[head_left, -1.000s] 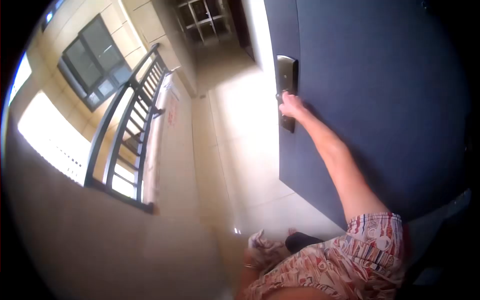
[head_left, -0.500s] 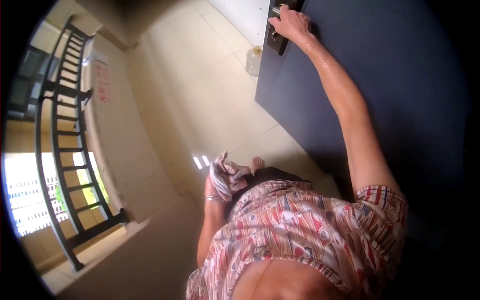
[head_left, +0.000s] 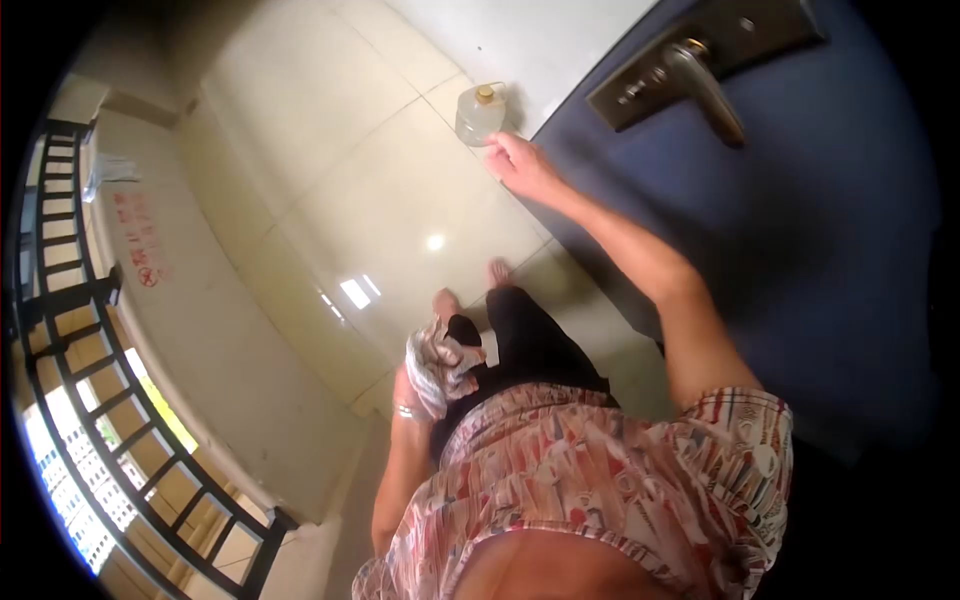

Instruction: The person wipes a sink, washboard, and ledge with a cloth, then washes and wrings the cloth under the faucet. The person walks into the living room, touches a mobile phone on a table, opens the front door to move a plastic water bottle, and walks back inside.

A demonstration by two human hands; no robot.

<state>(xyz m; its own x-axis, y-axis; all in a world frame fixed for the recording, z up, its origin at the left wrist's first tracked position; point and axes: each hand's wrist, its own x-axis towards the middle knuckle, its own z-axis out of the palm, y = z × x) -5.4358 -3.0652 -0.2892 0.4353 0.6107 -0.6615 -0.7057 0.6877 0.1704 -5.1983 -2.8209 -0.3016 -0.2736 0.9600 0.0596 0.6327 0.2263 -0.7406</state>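
A crumpled, pale patterned cloth (head_left: 437,372) is bunched in my left hand (head_left: 405,392), which hangs low beside my leg; the cloth covers most of its fingers. My right hand (head_left: 524,168) is stretched forward with its fingers loosely bent and nothing visible in them. In the picture it overlaps the edge of the dark blue door (head_left: 800,210); whether it touches the door I cannot tell. Above and right of that hand is the door's metal lever handle (head_left: 706,92) on a dark plate. A clear plastic jug (head_left: 480,115) stands on the floor beyond my fingertips.
Pale glossy tiles (head_left: 340,200) form the floor under my bare feet. To the left runs a low wall (head_left: 215,330) with red markings and a dark metal railing (head_left: 105,400) along it. A white wall (head_left: 550,45) rises behind the jug.
My right hand has let go of the lever handle and moved down and left, away from it. My left hand still holds the cloth. The view has shifted, showing both feet.
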